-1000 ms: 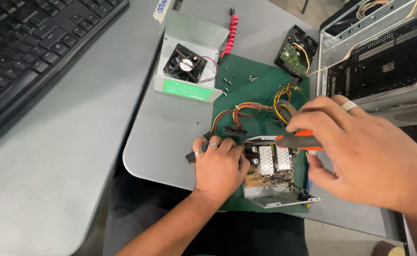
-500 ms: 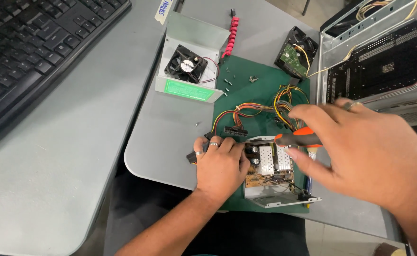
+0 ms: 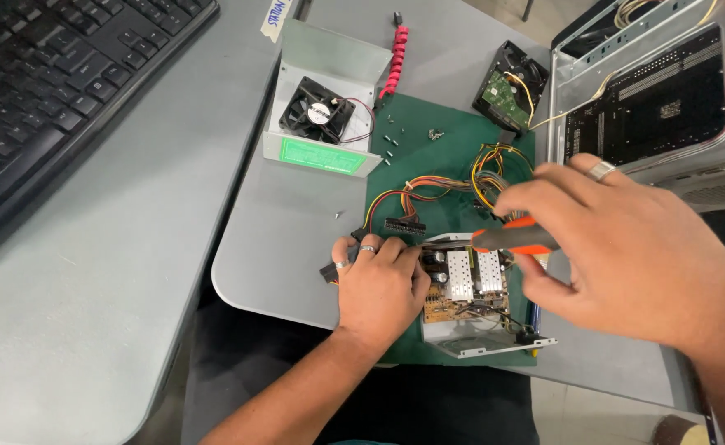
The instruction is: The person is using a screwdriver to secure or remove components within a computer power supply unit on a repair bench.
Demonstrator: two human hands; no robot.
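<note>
The right hand has its fingers curled around an orange-handled tool, thumb beneath and the other fingers arched above, a ring on one of them; the tool's working end is hidden behind the hand, so what kind of tool it is cannot be told. The handle sits right over the upper right corner of the opened power supply unit, a grey metal tray with a brown circuit board, two pale finned heat sinks and dark capacitors. The left hand lies clenched against the left side of that unit, knuckles up, two rings showing, its fingertips pressed on the casing edge and on a small black connector just to the left of the unit. A bundle of yellow, red and orange wires runs up from the unit, ending in a black plug just above the left hand. The unit rests on a green mat on a grey table. Beyond the unit on the mat lie a few small screws; farther up and left stands the metal cover with a black fan, farther up and right a hard drive, and to the right an open computer case. A black keyboard lies well away to the upper left.
</note>
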